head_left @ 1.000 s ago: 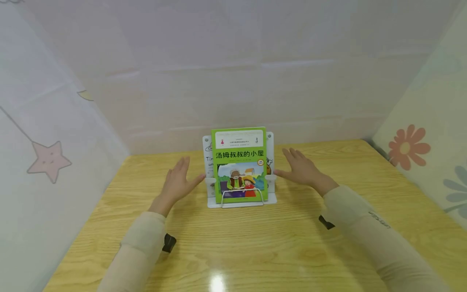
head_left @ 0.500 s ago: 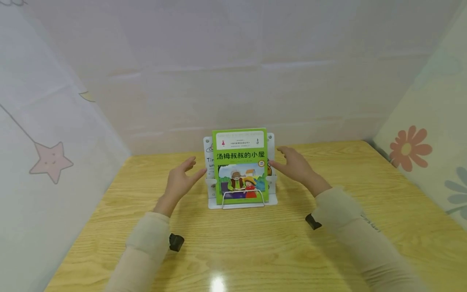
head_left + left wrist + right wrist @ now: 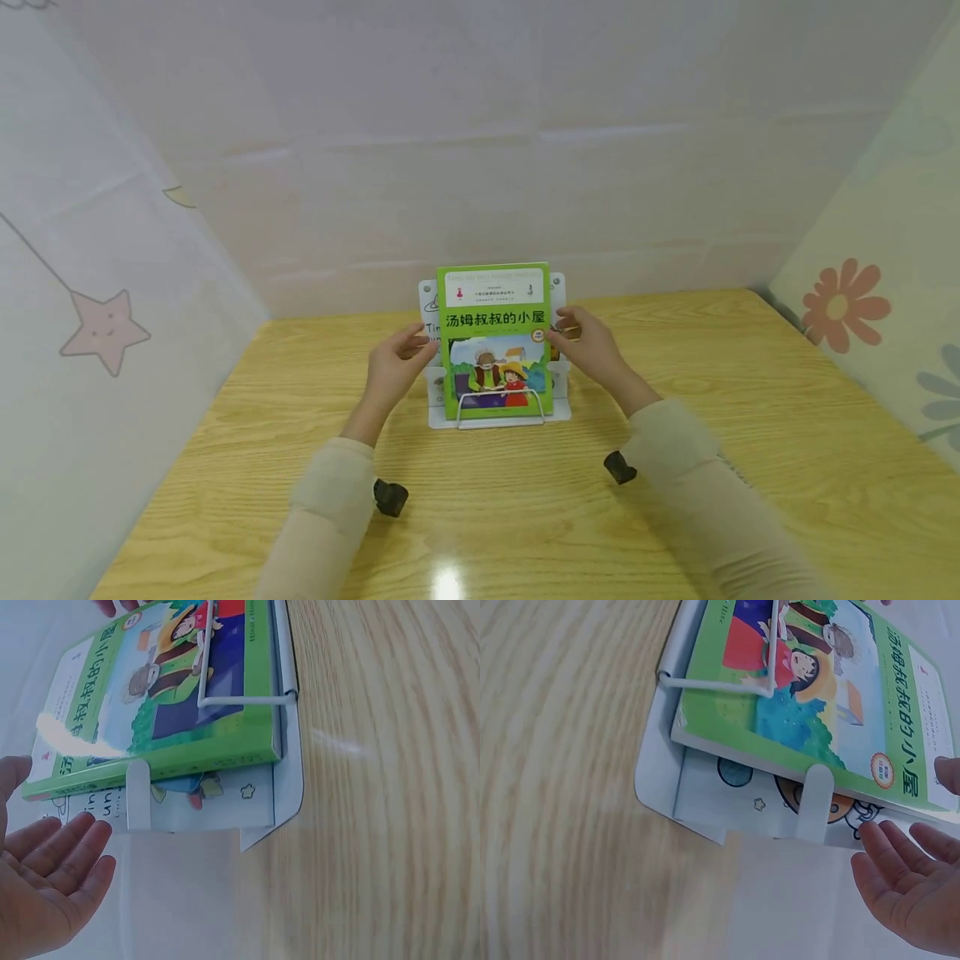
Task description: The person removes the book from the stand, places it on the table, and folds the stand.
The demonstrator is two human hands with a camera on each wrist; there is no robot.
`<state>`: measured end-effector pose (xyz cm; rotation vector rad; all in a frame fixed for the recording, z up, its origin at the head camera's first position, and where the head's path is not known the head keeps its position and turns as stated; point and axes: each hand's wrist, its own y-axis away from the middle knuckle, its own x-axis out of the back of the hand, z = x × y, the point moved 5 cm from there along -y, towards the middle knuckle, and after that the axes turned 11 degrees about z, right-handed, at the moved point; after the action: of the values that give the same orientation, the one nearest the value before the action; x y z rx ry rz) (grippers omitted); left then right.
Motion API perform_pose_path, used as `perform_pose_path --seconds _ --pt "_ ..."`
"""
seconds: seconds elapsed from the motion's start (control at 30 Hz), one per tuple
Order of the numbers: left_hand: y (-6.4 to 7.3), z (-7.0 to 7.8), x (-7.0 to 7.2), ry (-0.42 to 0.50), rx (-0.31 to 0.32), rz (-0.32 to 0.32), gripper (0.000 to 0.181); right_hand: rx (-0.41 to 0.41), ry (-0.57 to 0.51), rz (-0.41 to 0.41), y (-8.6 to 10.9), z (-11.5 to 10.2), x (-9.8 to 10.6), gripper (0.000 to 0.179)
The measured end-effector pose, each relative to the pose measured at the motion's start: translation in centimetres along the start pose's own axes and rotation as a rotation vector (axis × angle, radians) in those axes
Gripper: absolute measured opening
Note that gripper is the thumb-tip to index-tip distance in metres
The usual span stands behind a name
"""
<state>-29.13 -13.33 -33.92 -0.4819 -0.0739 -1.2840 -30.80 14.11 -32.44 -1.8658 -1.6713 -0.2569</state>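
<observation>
A green picture book (image 3: 498, 319) with an illustrated cover leans upright on a white book stand (image 3: 558, 287). A wire bar (image 3: 247, 700) crosses the cover's lower part, and small white side clips (image 3: 815, 802) reach its edges. My left hand (image 3: 392, 367) is at the stand's left side, fingers loosely bent and thumb by the book's edge. On the other side my right hand (image 3: 596, 346) has its thumb at the cover's right edge and its fingers beside the stand's panel. Neither hand grips anything; whether the thumbs touch the book I cannot tell.
The stand is on a wood-grain table (image 3: 495, 508), near its back edge. Pale cloth (image 3: 480, 167) hangs behind, and printed side panels show a star (image 3: 105, 332) at left and a red flower (image 3: 842, 306) at right. Black wrist cameras (image 3: 392, 498) hang below the sleeves.
Both hands have moved inward toward the book from either side, and their fingers have bent from nearly straight. The book and stand have stayed in place.
</observation>
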Motion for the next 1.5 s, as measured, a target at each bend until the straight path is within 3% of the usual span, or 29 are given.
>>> perform_pose_path --seconds 0.23,0.57,0.93,1.2,1.5 --pt "0.1 -0.4 -1.1 0.085 0.040 0.004 0.045 -0.073 -0.075 0.009 0.0 0.9 -1.0 0.049" --pt "0.1 -0.5 -1.8 0.139 0.081 0.011 0.043 -0.088 -0.134 0.067 0.4 0.7 -1.6 0.044" --pt "-0.7 -0.7 -2.5 0.074 0.088 0.030 0.045 -0.120 -0.208 0.095 0.0 0.9 -2.2 0.040" --pt "-0.9 -0.2 -2.8 0.006 0.020 0.061 0.046 -0.154 -0.201 0.122 -0.2 1.0 -2.4 0.040" --pt "-1.0 -0.3 -2.9 0.032 0.009 0.085 0.046 -0.228 -0.192 0.187 -0.4 0.9 -2.6 0.037"
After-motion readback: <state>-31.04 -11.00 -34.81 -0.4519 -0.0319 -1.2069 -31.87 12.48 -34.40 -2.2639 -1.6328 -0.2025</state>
